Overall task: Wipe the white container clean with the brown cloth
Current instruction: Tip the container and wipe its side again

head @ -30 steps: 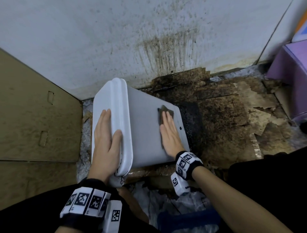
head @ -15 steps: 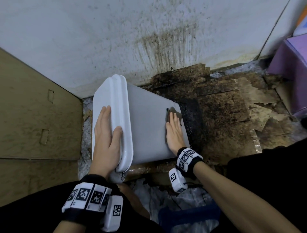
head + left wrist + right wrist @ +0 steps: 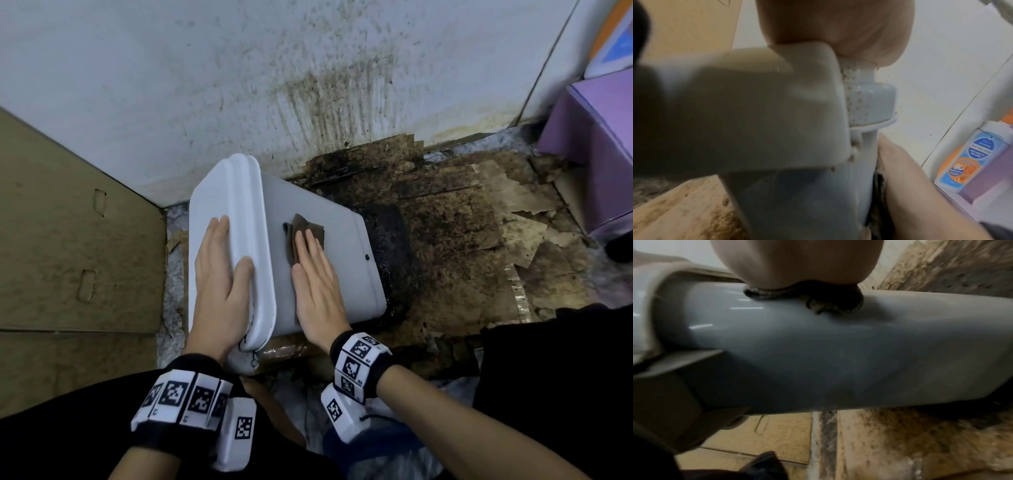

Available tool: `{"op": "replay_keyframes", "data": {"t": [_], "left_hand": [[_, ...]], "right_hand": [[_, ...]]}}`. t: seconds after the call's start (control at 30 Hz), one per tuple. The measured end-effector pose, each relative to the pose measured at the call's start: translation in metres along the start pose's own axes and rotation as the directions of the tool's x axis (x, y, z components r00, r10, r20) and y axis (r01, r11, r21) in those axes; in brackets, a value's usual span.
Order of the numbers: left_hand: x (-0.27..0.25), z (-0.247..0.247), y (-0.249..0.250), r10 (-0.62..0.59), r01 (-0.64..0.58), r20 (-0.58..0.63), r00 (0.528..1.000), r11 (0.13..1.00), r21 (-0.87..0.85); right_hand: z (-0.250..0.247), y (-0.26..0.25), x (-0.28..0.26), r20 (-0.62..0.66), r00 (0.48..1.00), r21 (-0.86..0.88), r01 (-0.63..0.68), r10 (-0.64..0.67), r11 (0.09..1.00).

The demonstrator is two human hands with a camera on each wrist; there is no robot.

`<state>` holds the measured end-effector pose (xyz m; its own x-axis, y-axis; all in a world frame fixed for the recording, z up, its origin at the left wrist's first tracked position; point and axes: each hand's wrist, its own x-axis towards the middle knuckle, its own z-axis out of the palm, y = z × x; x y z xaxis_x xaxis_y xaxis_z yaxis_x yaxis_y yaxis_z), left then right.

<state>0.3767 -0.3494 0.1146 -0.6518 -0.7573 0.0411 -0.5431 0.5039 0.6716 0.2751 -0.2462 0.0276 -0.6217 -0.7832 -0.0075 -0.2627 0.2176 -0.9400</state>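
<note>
The white container (image 3: pixel 346 246) lies on its side on the floor, its lidded end toward the left. My left hand (image 3: pixel 222 274) lies flat on the lid (image 3: pixel 219 192) with straight fingers, the thumb over the lid's rim. My right hand (image 3: pixel 315 270) presses the brown cloth (image 3: pixel 303 228) flat against the container's upward side wall, fingers straight. The cloth pokes out past the fingertips. In the right wrist view the cloth (image 3: pixel 818 301) is bunched under my palm on the grey-white wall (image 3: pixel 818 353). The left wrist view shows the lid's corner (image 3: pixel 756 105) under my palm.
A stained white wall (image 3: pixel 274 68) rises just behind the container. Dirty, torn cardboard (image 3: pixel 479 222) covers the floor to the right, cleaner cardboard (image 3: pixel 68 240) to the left. A purple box (image 3: pixel 599 144) stands at far right, with a sanitiser bottle (image 3: pixel 966 162) beside it.
My right hand has slid the cloth from the container's right edge leftward, toward the lid. The left hand has stayed on the lid.
</note>
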Motion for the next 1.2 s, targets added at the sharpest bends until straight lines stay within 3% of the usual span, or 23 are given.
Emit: {"op": "replay_keyframes", "data": {"t": [0.17, 0.3, 0.4, 0.5, 0.6, 0.93, 1.07, 1.2], "left_hand": [[-0.001, -0.004, -0.001, -0.021, 0.021, 0.003, 1.000, 0.999, -0.042], [-0.002, -0.008, -0.007, -0.029, 0.029, -0.001, 1.000, 0.997, -0.075], [-0.002, -0.010, -0.012, -0.021, 0.021, -0.002, 1.000, 0.997, -0.081], [-0.003, -0.013, -0.016, -0.036, 0.035, -0.002, 0.999, 0.996, -0.085], [-0.003, -0.013, -0.016, -0.033, 0.032, -0.002, 0.999, 0.996, -0.086], [-0.002, -0.011, -0.017, -0.036, 0.035, -0.010, 0.999, 0.997, -0.063], [-0.001, -0.009, -0.014, -0.008, 0.007, -0.015, 1.000, 0.999, -0.036], [-0.001, -0.008, -0.010, -0.004, 0.004, -0.016, 1.000, 1.000, -0.010]], "right_hand": [[-0.005, 0.033, -0.002, 0.015, 1.000, -0.012, 0.007, -0.007, 1.000], [-0.002, 0.080, -0.008, -0.102, 0.978, -0.027, -0.186, 0.182, 0.982], [-0.003, 0.104, -0.015, -0.168, 0.927, -0.014, -0.342, 0.335, 0.940], [-0.006, 0.111, -0.014, -0.187, 0.843, 0.071, -0.500, 0.503, 0.863], [-0.005, 0.109, -0.008, -0.183, 0.788, 0.143, -0.571, 0.588, 0.809], [0.013, 0.058, 0.001, -0.138, 0.832, 0.044, -0.537, 0.538, 0.842], [0.019, -0.005, -0.005, -0.028, 0.923, 0.086, -0.381, 0.384, 0.921], [0.030, -0.040, -0.008, 0.036, 0.992, 0.062, -0.122, 0.120, 0.991]]}}
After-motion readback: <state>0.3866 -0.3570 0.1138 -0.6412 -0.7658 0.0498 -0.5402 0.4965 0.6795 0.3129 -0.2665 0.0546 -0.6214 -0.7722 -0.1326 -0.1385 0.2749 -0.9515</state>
